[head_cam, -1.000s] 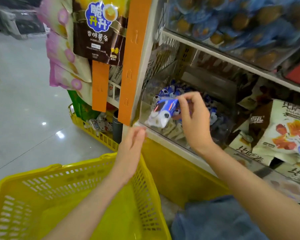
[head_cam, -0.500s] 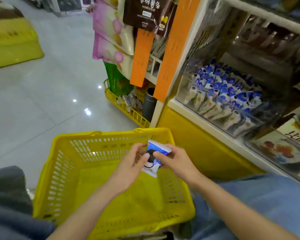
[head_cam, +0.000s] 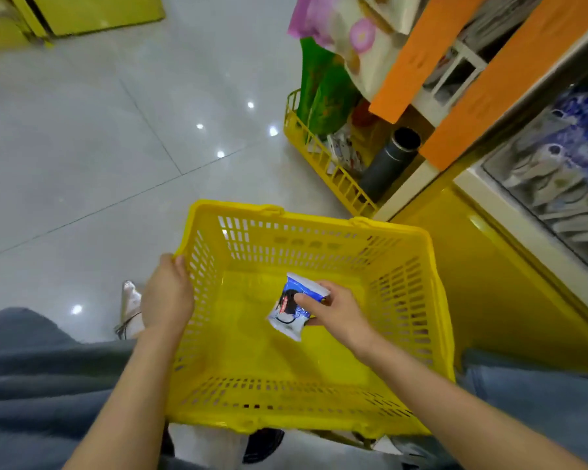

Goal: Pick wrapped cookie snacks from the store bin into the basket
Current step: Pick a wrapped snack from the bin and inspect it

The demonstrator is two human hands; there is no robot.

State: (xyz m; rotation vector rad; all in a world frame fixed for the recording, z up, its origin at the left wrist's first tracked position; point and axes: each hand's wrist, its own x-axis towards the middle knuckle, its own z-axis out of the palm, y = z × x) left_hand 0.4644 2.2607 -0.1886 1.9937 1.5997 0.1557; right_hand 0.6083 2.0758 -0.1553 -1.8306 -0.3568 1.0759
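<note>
R hand (head_cam: 336,310) pinches the cookie pack (head_cam: 290,315): thumb on its top face, other fingers curled round its right edge. Pack is inside the yellow basket (head_cam: 319,224), near the middle & low over the bottom; can't tell if it touches. Its long side runs on a slant. Blue end points to the far wall & a bit right, white end points back to the person & a bit left. Side w/ the dark cookie pic faces up. R arm comes in from the low right, over the basket's near right corner.

L hand (head_cam: 167,296) grips the basket's left rim, close to the far left corner. Its fingers curl over the edge & the back of the hand faces up. L arm reaches up from the bottom of the view.

Basket is between the person's legs in blue jeans (head_cam: 31,385). Grey shiny floor (head_cam: 82,147) is on the left. Up on the right is the clear store bin (head_cam: 557,184) w/ more blue & white packs, all blurry. Next to that shelf stands a small yellow rack (head_cam: 319,161) w/ a dark bottle (head_cam: 387,164) & a green bag (head_cam: 319,93) in it. Orange strips (head_cam: 418,52) hang above.
</note>
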